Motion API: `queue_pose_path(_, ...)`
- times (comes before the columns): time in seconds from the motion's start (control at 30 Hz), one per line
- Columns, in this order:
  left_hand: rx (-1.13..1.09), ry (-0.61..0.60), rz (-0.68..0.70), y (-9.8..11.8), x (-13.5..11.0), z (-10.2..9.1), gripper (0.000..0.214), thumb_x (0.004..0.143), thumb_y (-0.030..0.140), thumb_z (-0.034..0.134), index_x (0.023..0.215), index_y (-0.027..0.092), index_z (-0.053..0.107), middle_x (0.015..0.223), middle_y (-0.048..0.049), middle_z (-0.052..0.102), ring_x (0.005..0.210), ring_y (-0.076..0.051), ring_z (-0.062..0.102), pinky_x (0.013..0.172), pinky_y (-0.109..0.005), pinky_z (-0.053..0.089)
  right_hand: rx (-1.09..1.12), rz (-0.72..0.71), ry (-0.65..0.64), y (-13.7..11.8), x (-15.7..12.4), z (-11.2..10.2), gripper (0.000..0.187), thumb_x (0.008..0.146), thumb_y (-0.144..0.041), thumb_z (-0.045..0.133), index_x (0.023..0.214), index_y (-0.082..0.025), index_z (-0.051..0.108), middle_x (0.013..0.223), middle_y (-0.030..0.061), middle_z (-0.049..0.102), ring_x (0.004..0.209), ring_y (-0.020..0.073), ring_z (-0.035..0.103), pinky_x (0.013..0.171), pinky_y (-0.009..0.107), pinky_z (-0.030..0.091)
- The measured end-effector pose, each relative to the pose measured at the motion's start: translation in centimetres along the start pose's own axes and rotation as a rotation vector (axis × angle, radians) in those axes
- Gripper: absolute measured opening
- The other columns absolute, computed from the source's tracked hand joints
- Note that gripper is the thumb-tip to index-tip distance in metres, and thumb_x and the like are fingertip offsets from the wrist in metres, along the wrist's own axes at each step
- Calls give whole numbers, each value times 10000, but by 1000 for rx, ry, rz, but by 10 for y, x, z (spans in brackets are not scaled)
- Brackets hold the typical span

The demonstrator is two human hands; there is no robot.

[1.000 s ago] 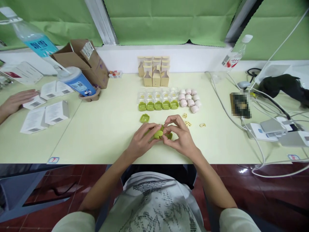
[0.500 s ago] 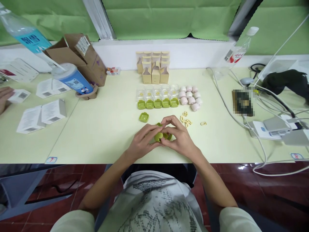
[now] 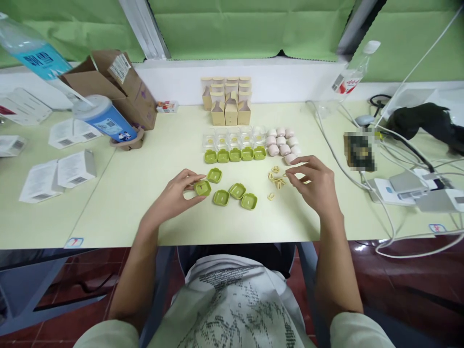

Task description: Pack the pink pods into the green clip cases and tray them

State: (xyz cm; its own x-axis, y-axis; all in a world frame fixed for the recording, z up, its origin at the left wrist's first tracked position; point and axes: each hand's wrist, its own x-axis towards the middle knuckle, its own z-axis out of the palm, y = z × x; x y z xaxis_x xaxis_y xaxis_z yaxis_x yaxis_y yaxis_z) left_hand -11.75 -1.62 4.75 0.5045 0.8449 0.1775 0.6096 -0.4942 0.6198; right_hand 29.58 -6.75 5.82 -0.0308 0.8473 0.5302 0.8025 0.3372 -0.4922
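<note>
My left hand (image 3: 178,192) pinches a small green tray (image 3: 202,188) that rests on the pale table (image 3: 152,193). Three more green trays (image 3: 235,195) lie loose to its right, and another green tray (image 3: 215,175) sits just behind it. My right hand (image 3: 314,185) hovers beside a heap of small yellow rings (image 3: 276,178), thumb and fingers curled close together; I cannot see anything between them. Further back stand a row of green trays (image 3: 235,154), clear lids (image 3: 234,140) and pink caps (image 3: 281,143).
Beige cartons (image 3: 226,104) stand at the back wall. A cardboard box (image 3: 116,82), a blue cup (image 3: 106,119) and white leaflets (image 3: 58,171) lie to the left. Cables (image 3: 384,193), adapters (image 3: 402,186) and a water bottle (image 3: 350,79) fill the right side.
My hands were together holding stacked green trays at the table's middle. They have parted: the trays now lie spread out, the left hand holds one, the right has moved to the rings.
</note>
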Motion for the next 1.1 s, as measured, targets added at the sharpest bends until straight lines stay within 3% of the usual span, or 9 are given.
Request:
queue_pose_path(0.13,-29,-161,-23,-16,-2,-9,545,1014,574,685,1468,271,673,1250,-65,765,1144,-260,749,1079,-475,621,-174,-63,-132,-17,-4,15,228,1069,-214,623,1010,-188,842,1230,125,790,1126,308,728,828,440,653)
queue_pose_path(0.23,2,-114,-28,-14,-2,-10,492,1060,533,633,1480,279,662,1314,-67,778,1094,-247,757,1067,-472,608,-128,-150,-257,-65,-14,34,278,1134,-289,562,1132,-183,819,1186,112,785,1019,239,724,850,388,622)
queue_pose_path(0.37,14,-93,33,-7,-2,-10,366,1090,469,620,1366,257,731,1302,-68,783,1137,-242,750,1028,-426,608,-307,-197,-402,-110,-28,68,355,1063,-415,702,1318,-173,750,1257,152,743,1130,305,659,786,391,592)
queue_pose_path(0.47,73,-9,110,-2,0,-3,312,1113,412,590,1316,246,759,1275,-72,788,1197,-253,717,1068,-453,590,-440,-195,-433,-113,-34,87,384,1060,-322,712,1406,-157,687,1300,163,721,1156,305,632,776,386,573)
queue_pose_path(0.6,191,111,194,9,10,27,363,1095,287,607,1435,198,696,1396,-106,764,1393,-322,567,1162,-554,535,-502,-231,-454,-99,-33,91,166,1089,-167,615,1186,-179,750,1160,110,746,1035,253,648,681,357,498)
queue_pose_path(0.73,393,107,218,24,19,48,221,1027,120,647,1159,198,807,1101,-86,837,1240,-347,606,972,-534,580,-493,-234,-465,-89,-30,81,116,1080,-174,650,1049,-178,761,1119,87,752,1015,232,663,637,355,447)
queue_pose_path(0.8,428,169,268,29,17,40,252,1011,51,622,1063,202,818,998,-66,833,1152,-322,616,909,-489,582,-486,-250,-492,-86,-29,76,101,1065,-168,677,1009,-172,760,1112,91,754,1008,231,666,642,356,447)
queue_pose_path(0.93,456,287,299,23,-5,-2,248,1025,84,630,1099,226,819,1058,-57,838,1103,-297,596,916,-462,582,-495,-266,-535,-87,-29,71,111,1068,-168,672,996,-161,757,1125,110,750,1025,250,667,677,358,480)
queue_pose_path(1.1,370,53,164,-6,-38,-30,252,1082,236,580,1216,218,794,1019,-91,794,1039,-277,669,797,-391,596,-460,-279,-587,-101,-30,74,126,1085,-230,655,1149,-154,733,1152,132,718,1088,285,639,768,379,537)
